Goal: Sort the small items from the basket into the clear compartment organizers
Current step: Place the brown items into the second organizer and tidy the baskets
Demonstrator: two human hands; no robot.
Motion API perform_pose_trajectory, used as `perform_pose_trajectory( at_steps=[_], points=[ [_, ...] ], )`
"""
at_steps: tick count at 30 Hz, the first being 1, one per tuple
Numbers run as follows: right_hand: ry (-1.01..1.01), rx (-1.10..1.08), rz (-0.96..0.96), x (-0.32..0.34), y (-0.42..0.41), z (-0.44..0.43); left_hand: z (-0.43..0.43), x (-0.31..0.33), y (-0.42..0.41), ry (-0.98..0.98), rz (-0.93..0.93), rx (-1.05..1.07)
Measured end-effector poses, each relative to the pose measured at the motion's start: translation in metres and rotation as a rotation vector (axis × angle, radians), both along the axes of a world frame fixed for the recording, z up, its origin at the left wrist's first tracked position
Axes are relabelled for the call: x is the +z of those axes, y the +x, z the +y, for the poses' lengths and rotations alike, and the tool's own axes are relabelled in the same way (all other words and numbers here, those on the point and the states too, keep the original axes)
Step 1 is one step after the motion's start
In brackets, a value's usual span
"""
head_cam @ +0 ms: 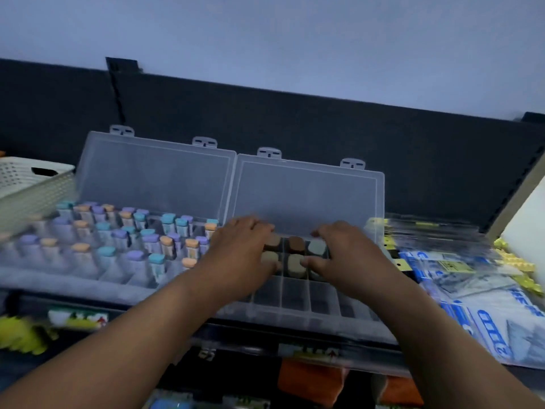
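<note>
Two clear compartment organizers stand side by side on a shelf, lids open and leaning back. The left organizer [88,286] holds several upright small items with blue, purple and orange tops [153,240]. The right organizer [312,314] holds several brown, tan and grey-topped items [295,244] in its far rows; its near compartments show nothing inside. My left hand [239,255] and my right hand [348,255] rest palm down over those far rows, fingers spread on the item tops. Whether either hand grips an item is hidden. A white perforated basket [26,184] sits at far left.
Clear packets with blue and yellow print [472,278] lie right of the organizers. A dark back panel [295,125] closes the shelf behind. Yellow goods [20,335] and orange goods [309,382] sit on the shelf below, under my arms.
</note>
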State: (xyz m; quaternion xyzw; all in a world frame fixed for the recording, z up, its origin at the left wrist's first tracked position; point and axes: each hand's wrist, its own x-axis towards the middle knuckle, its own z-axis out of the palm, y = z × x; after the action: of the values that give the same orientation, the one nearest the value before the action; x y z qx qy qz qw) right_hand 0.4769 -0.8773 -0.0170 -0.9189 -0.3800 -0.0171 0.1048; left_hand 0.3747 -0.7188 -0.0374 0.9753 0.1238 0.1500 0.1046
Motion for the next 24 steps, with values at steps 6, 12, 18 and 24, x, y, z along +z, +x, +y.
perform_pose_trajectory(
  at_steps=[6,12,18,24],
  points=[
    [0.019,0.148,-0.129,0.001,-0.078,0.078,0.07,0.014,-0.103,0.187,-0.026,0.243],
    [0.081,0.281,-0.174,0.004,-0.18,0.166,0.142,0.024,-0.233,0.234,-0.023,0.383],
    [0.2,0.462,-0.186,-0.004,-0.289,0.255,0.209,0.025,-0.362,0.264,0.033,0.514],
    [0.156,0.603,-0.145,0.001,-0.358,0.339,0.271,0.027,-0.455,0.24,0.055,0.657]
  ],
)
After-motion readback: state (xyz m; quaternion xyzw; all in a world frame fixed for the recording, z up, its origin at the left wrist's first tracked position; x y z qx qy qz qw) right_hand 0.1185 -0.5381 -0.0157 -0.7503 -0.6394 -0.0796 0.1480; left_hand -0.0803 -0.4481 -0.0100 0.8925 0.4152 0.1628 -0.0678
